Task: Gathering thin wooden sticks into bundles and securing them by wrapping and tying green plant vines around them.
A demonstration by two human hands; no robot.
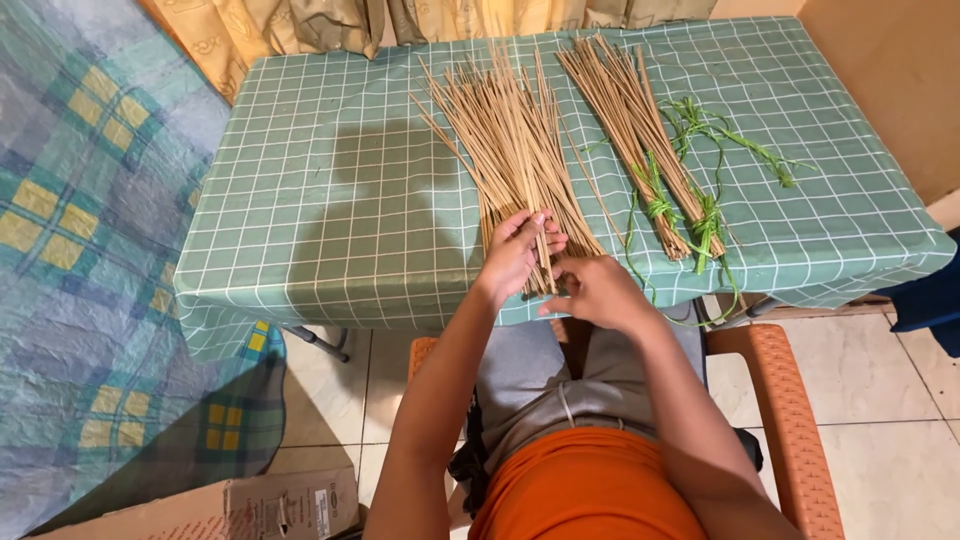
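A loose pile of thin pale sticks (pixel 505 130) fans out across a table with a green checked cloth (pixel 330 200). My left hand (pixel 515 255) rests on the near ends of the pile, fingers curled around a few sticks. My right hand (pixel 598 290) sits just beside it at the table's front edge, fingers pinching stick ends. To the right lie two bundles of sticks (pixel 640 130) tied near their near ends with green string (pixel 705 225).
Loose green string (pixel 735 140) trails on the cloth at right. I sit on an orange plastic chair (pixel 790 400). A checked bedspread (pixel 80 250) lies to the left, a cardboard box (pixel 250 510) on the tiled floor, curtains behind the table.
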